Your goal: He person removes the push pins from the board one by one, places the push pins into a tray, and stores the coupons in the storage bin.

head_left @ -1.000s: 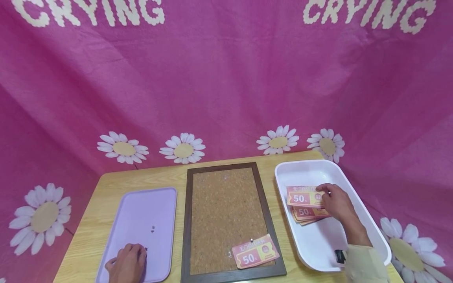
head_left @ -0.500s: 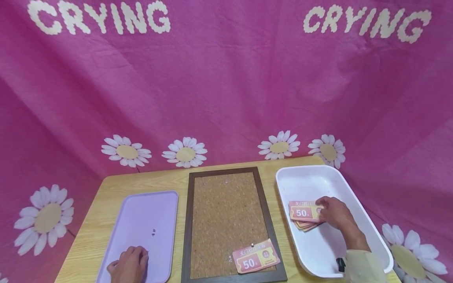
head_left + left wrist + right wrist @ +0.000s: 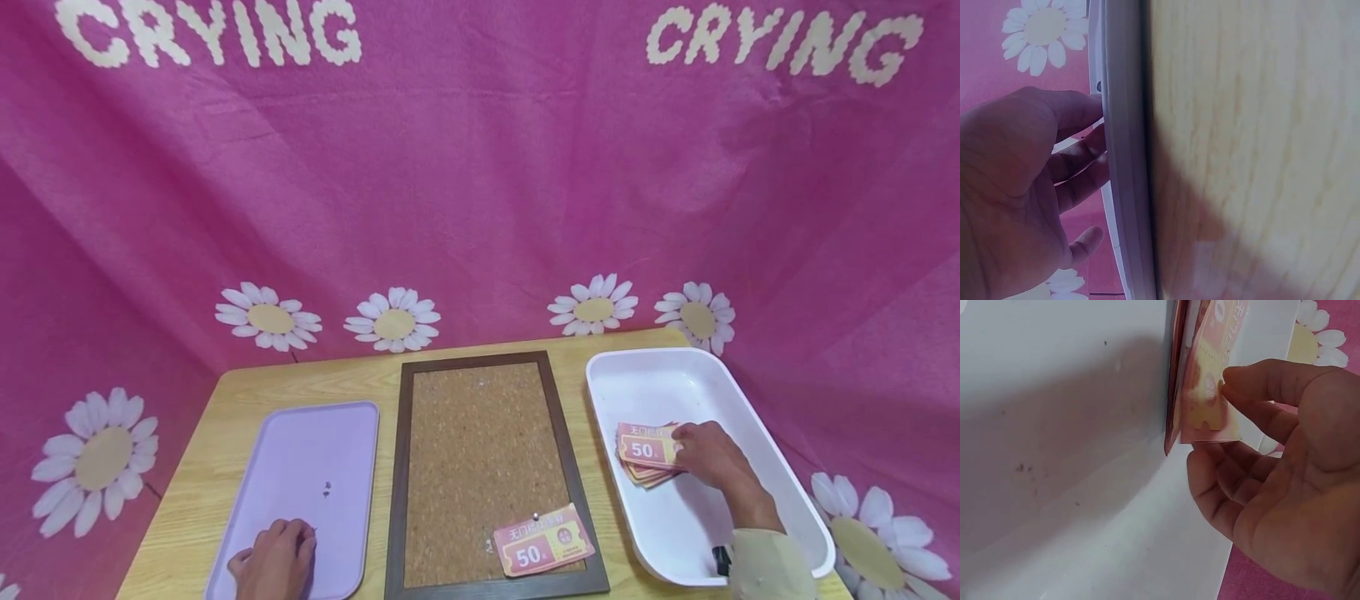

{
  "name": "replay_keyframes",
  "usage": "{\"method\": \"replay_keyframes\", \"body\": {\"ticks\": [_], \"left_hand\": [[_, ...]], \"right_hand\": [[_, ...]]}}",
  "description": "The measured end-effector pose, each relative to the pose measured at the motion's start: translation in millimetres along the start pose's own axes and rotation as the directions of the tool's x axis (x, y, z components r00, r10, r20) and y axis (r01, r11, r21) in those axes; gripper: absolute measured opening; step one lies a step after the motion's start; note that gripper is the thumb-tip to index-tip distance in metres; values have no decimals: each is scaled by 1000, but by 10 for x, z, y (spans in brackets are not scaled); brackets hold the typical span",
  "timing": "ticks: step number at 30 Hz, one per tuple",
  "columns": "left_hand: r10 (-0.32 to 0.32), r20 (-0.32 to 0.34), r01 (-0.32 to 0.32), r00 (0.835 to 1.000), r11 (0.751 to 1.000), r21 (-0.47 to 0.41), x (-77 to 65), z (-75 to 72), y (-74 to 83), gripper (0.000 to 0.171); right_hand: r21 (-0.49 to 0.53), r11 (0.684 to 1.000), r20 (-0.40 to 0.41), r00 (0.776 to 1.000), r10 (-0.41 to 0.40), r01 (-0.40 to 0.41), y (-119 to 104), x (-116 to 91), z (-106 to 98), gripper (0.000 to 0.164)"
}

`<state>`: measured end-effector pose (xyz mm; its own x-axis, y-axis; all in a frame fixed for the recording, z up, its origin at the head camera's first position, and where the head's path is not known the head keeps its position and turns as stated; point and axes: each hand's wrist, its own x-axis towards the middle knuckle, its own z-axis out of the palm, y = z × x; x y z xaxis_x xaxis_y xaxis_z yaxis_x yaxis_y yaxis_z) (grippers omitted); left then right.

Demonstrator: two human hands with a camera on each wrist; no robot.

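Note:
My right hand [image 3: 712, 454] pinches the near end of a pink-and-yellow coupon [image 3: 642, 446] marked 50 between thumb and index finger, in the right wrist view too. More coupons [image 3: 651, 477] lie under it in the white basin [image 3: 678, 546]. On the lilac tray [image 3: 315, 442] rests my left hand [image 3: 276, 557], fingers loosely bent. Small dark pins [image 3: 327, 489] lie ahead of it, with one dark speck beside its fingertips. The tray rim [image 3: 1124, 150] hides those fingertips in the left wrist view. Another coupon [image 3: 543, 542] is on the cork board [image 3: 483, 467], a pin head at its top edge.
The brown-framed board lies between tray and basin on a wooden table [image 3: 322, 383]. A pink curtain [image 3: 480, 183] with daisies hangs behind. A black object [image 3: 722, 560] shows beside the right sleeve [image 3: 772, 562].
My right hand has lowered its coupon toward the pile and now holds it lower in the basin. The left hand stays in place on the tray. The head view has shifted slightly.

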<state>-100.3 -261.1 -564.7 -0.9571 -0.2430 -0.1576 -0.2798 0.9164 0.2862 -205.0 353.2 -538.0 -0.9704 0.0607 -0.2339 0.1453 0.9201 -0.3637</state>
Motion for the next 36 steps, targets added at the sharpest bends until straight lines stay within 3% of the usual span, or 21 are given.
{"method": "replay_keyframes", "body": {"ticks": [8, 12, 23, 36], "left_hand": [[-22, 21, 22, 1000, 1000, 1, 22, -37, 7, 15], [-3, -8, 3, 1000, 1000, 0, 1, -72, 7, 21], [3, -3, -3, 1000, 1000, -9, -33, -142, 79, 29], [79, -12, -79, 997, 997, -12, -134, -178, 204, 43]], "right_hand": [[-17, 1000, 70, 997, 15, -14, -45, -87, -75, 46], [0, 1000, 86, 996, 26, -26, -7, -109, -74, 51], [8, 1000, 51, 998, -29, 28, -127, -203, -164, 54], [25, 991, -22, 991, -133, 134, -394, -356, -218, 51]]}}
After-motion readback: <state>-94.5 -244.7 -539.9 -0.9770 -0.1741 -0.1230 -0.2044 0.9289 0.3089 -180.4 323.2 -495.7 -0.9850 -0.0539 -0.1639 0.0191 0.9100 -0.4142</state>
